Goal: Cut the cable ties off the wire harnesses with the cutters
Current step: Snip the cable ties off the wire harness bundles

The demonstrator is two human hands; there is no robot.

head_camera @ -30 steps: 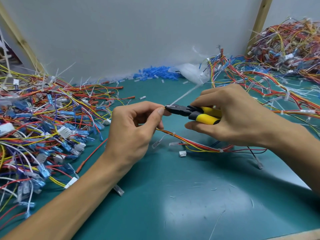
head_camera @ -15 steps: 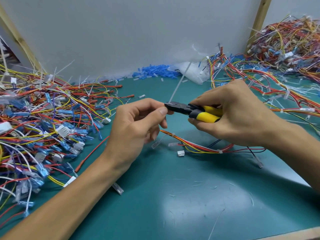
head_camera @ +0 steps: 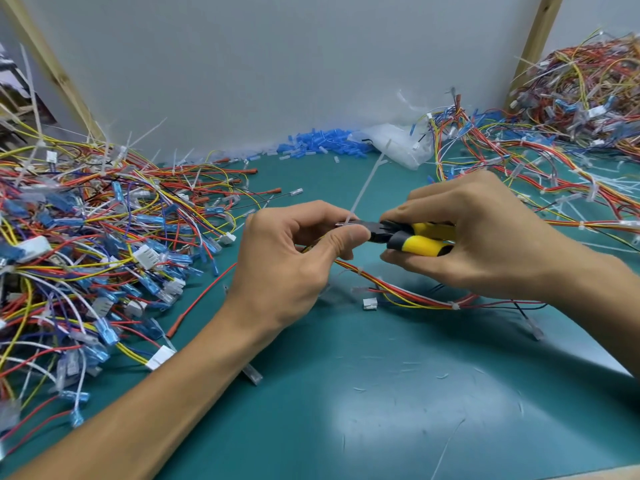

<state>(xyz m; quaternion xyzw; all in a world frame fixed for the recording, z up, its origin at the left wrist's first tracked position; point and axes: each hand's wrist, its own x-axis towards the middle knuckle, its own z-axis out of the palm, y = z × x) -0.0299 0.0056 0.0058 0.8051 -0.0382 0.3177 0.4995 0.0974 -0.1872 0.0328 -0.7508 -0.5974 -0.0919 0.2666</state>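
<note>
white plastic cable tie tail (head_camera: pixel 367 181) swung upright since second ago, frame centre. right hand (head_camera: pixel 478 237) grip clenched round black-nosed yellow-handled cutters (head_camera: pixel 415 239), nose seemingly at tie head. left hand (head_camera: pixel 294 268) pinches red-yellow wire harness (head_camera: pixel 408 296). cut likely imminent.

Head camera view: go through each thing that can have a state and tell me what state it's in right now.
Cutters, gripped, handles squeezed close, nose at the cable tie.
Cable tie, on the harness, tail sticking up.
Wire harness, one end lifted, the rest lying on the mat.
Left hand, pinches the wire harness at the tie.
Right hand, grips the cutters.
Left pile of harnesses, tangled, many ties on.
</note>
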